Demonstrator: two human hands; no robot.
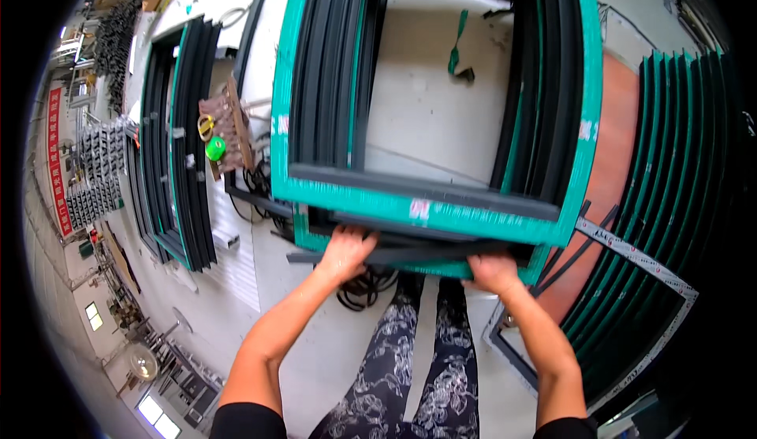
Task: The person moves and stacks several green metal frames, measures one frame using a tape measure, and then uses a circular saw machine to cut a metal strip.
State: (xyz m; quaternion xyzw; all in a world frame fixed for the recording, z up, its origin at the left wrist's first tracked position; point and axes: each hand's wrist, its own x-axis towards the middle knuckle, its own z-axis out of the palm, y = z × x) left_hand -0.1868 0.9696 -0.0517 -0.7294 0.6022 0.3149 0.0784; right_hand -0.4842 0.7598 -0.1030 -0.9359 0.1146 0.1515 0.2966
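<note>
A stack of black rectangular window frames [438, 205] with green protective film stands upright in front of me. Below its top layer, the near side of another green-filmed frame [438, 269] shows. Across that near side lies a long black strip [410, 255]. My left hand [345, 253] is closed around the strip, its fingers reaching toward the frame. My right hand [494, 272] is closed at the strip's other end, beside the frame's right corner; its fingertips are partly hidden.
More green-and-black frames lean in a row [654, 171] at right, next to a white-taped frame [631, 246]. Another stack [185, 139] stands at left. Between stands a small stand [229, 127] with a green tape roll [215, 149]. Black coiled strips [367, 287] lie on the floor near my feet.
</note>
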